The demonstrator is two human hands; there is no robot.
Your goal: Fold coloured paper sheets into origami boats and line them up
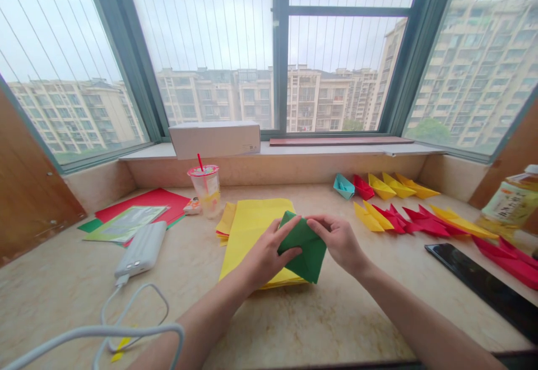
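A folded piece of green paper (309, 255) is held between my two hands, tilted above a stack of yellow paper (252, 235). My left hand (269, 252) grips its left side, with the thumb across the front and the fingers toward the top edge. At the upper right corner, my right hand (336, 238) pinches the same paper between thumb and fingers. Folded paper boats, among them a blue one (344, 186), a red one (362, 187) and several yellow ones (381, 186), stand to the right of my hands.
A lidded drink cup (205, 190) with a red straw stands behind the stack. On the left lie red sheets (163, 199) and a white power bank (143, 246) with a looping white cable (105, 331). At right are a black phone (474, 280) and a bottle (510, 202). A white box (214, 140) rests on the sill.
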